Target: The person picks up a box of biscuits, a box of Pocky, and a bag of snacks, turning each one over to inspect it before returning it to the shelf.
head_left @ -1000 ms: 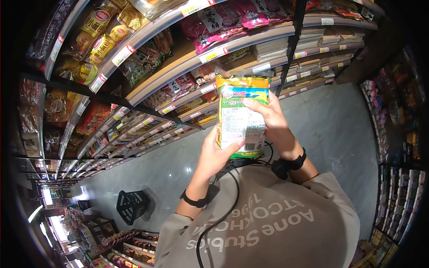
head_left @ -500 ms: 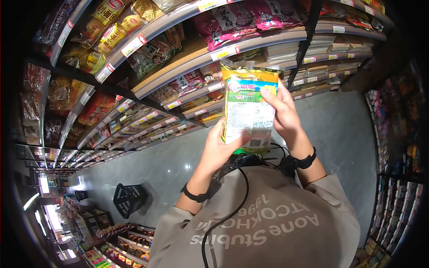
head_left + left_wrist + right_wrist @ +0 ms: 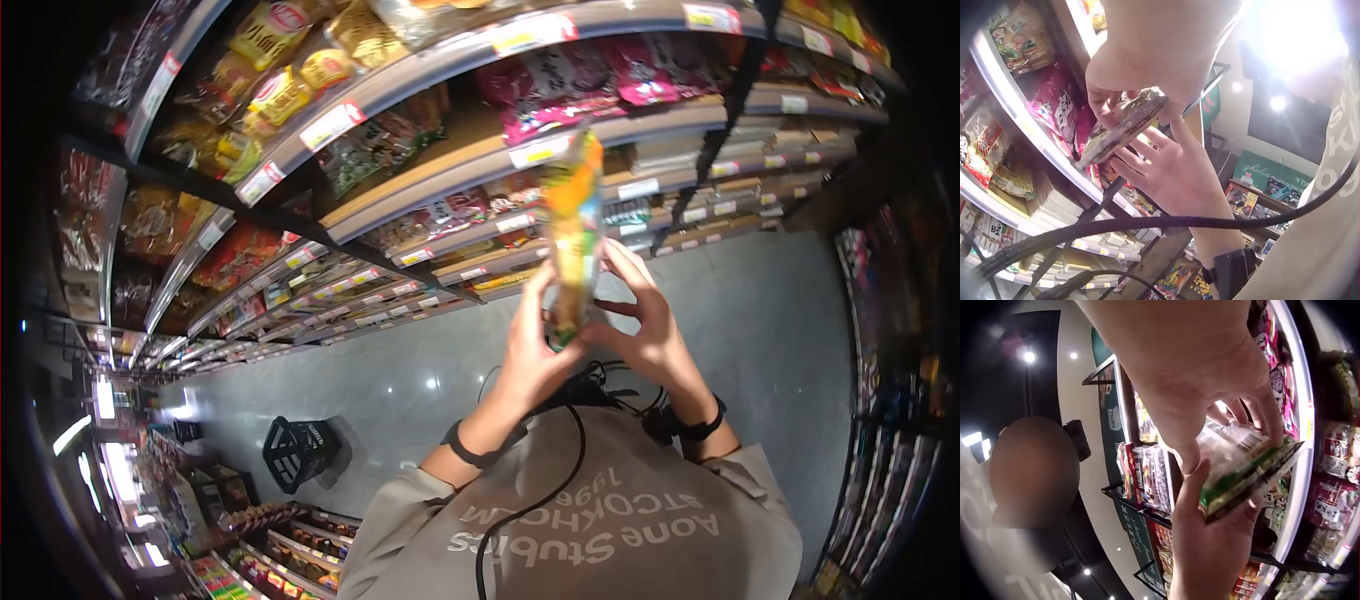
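Observation:
A snack packet [image 3: 573, 235], yellow, orange and green, is turned edge-on and blurred in the head view. My left hand [image 3: 532, 345] grips its lower part, with curled fingers against its side in the left wrist view. Beside the packet's other side is my right hand [image 3: 645, 325]. Its fingers look fairly straight in the left wrist view, fingertips right at the packet [image 3: 1125, 128], and the palm stands off it. The right wrist view shows the printed back of the packet [image 3: 1229, 453], a barcode on it, and both thumbs close together at its edge.
Curved shelves [image 3: 420, 225] of bagged snacks stand in front, with pink bags [image 3: 550, 90] and yellow bread packs [image 3: 275, 95]. A black basket [image 3: 300, 452] sits on the grey floor [image 3: 400, 375]. A black cable [image 3: 530, 500] hangs over the shirt.
The packet has turned from its printed back facing up to edge-on. My right hand has loosened from its face, its palm moving off the side. Both hands sit slightly lower in the head view.

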`<state>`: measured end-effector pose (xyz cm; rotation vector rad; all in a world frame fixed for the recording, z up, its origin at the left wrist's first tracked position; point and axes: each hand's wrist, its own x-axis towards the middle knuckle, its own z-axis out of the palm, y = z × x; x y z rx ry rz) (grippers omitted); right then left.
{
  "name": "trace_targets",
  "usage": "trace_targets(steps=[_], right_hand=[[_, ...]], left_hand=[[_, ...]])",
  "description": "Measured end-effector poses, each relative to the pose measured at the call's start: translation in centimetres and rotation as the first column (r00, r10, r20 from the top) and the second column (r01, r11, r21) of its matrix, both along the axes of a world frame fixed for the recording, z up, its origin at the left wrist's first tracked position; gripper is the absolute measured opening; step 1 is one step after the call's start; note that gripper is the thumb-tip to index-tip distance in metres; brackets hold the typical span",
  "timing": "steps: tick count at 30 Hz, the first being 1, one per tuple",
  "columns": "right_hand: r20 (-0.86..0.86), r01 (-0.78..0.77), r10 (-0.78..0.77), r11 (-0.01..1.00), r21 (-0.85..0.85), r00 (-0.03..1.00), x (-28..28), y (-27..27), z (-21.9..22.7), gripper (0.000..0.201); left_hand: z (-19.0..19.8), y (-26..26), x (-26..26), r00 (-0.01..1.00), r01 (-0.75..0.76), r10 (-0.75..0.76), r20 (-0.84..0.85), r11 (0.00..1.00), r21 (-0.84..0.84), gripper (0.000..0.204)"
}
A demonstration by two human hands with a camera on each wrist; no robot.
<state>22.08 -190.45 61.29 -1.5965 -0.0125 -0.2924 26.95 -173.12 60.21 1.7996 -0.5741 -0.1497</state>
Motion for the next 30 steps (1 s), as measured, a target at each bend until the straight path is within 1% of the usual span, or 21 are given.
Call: trace_targets(steps=[2, 3, 6, 7, 10, 11, 14, 15, 16, 18, 19, 20, 22, 23, 24, 25, 26, 27, 28, 29, 30], right_hand=[[-0.083, -0.125, 0.142, 0.975, 0.184, 0.986, 0.8, 0.0, -2.5, 0.072], [-0.116, -0.175, 0.213, 0.947, 0.27, 0.97, 1.8, -0.2, -2.9, 0.071], [-0.022, -0.282, 0.334, 0.827, 0.486, 0.942, 5.2, 1.1, -3.1, 0.059], [-0.106, -0.256, 0.353, 0.824, 0.505, 0.93, 6.4, 1.6, -2.9, 0.05], [-0.175, -0.212, 0.364, 0.801, 0.56, 0.915, 11.1, 3.6, -2.8, 0.043], [-0.143, -0.234, 0.368, 0.799, 0.554, 0.919, 12.8, 4.1, -3.3, 0.041], [-0.15, -0.259, 0.366, 0.843, 0.472, 0.918, 17.9, 5.9, -1.4, 0.043], [-0.123, -0.256, 0.353, 0.838, 0.481, 0.927, 19.8, 6.4, -0.9, 0.046], [-0.102, -0.239, 0.312, 0.866, 0.439, 0.945, 21.6, 6.7, -1.0, 0.047], [-0.076, -0.271, 0.313, 0.901, 0.338, 0.947, 24.7, 7.4, 0.2, 0.047], [-0.065, -0.277, 0.311, 0.91, 0.309, 0.948, 26.0, 7.9, 0.4, 0.047], [-0.12, -0.261, 0.304, 0.924, 0.28, 0.945, 27.5, 8.0, -0.4, 0.048], [-0.118, -0.27, 0.317, 0.914, 0.304, 0.941, 29.8, 8.6, -0.6, 0.047], [-0.07, -0.277, 0.313, 0.907, 0.317, 0.947, 30.7, 9.1, -0.3, 0.045], [-0.074, -0.258, 0.289, 0.923, 0.287, 0.954, 31.4, 9.5, 0.1, 0.043], [-0.128, -0.245, 0.282, 0.938, 0.244, 0.951, 32.7, 9.3, -0.6, 0.042], [-0.179, -0.233, 0.27, 0.951, 0.201, 0.946, 33.7, 9.0, -1.2, 0.041], [-0.09, -0.174, 0.199, 0.957, 0.231, 0.976, 33.9, 10.4, 0.0, 0.037], [-0.087, -0.168, 0.185, 0.97, 0.174, 0.979, 34.9, 10.2, -0.5, 0.036], [-0.126, -0.157, 0.179, 0.974, 0.166, 0.976, 35.4, 10.6, -0.1, 0.036], [-0.166, -0.144, 0.17, 0.976, 0.161, 0.971, 35.8, 11.1, 0.3, 0.037]], left_hand=[[1.0, 0.2, 0.9, 0.976, 0.033, -0.042, 0.213, 0.998, 0.045, 0.08], [2.1, 0.7, 1.6, 0.969, 0.081, -0.091, 0.229, 0.995, 0.051, 0.068], [1.8, 3.2, 3.0, 0.923, 0.068, -0.15, 0.354, 0.97, 0.233, 0.055], [1.4, 3.9, 3.5, 0.939, 0.064, -0.12, 0.322, 0.982, 0.179, 0.048], [0.5, 6.9, 5.8, 0.949, 0.167, -0.205, 0.24, 0.971, 0.17, 0.045], [1.1, 7.6, 6.7, 0.942, 0.152, -0.195, 0.274, 0.974, 0.17, 0.039], [1.9, 10.4, 10.1, 0.947, 0.126, -0.157, 0.28, 0.984, 0.124, 0.034], [2.3, 11.4, 11.1, 0.95, 0.079, -0.106, 0.295, 0.992, 0.102, 0.032], [2.1, 12.6, 12.3, 0.957, 0.065, -0.086, 0.275, 0.994, 0.083, 0.031], [1.2, 14.9, 15.4, 0.969, 0.04, -0.05, 0.24, 0.998, 0.046, 0.031], [2.3, 15.5, 16.5, 0.988, 0.021, -0.02, 0.15, 1.0, -0.006, 0.029], [2.2, 16.4, 18.2, 0.988, -0.003, 0.004, 0.155, 1.0, -0.008, 0.03], [0.9, 18.2, 21.9, 0.986, -0.044, 0.045, 0.159, 0.999, -0.012, 0.032], [0.1, 18.9, 23.5, 0.993, -0.09, 0.096, 0.073, 0.993, -0.075, 0.034], [-0.3, 19.4, 24.9, 0.99, -0.139, 0.137, -0.017, 0.981, -0.133, 0.037], [0.7, 19.6, 26.1, 0.987, -0.159, 0.153, -0.041, 0.964, -0.213, 0.041], [1.2, 20.0, 27.5, 0.971, -0.202, 0.162, -0.175, 0.949, -0.243, 0.042], [0.4, 20.4, 29.3, 0.977, -0.205, 0.179, -0.119, 0.942, -0.267, 0.043], [-0.9, 20.7, 31.2, 0.978, -0.207, 0.197, -0.064, 0.934, -0.29, 0.044], [-2.0, 20.9, 33.0, 0.977, -0.212, 0.197, -0.082, 0.935, -0.285, 0.047], [-1.6, 20.7, 33.9, 0.978, -0.182, 0.151, -0.141, 0.954, -0.24, 0.048]])
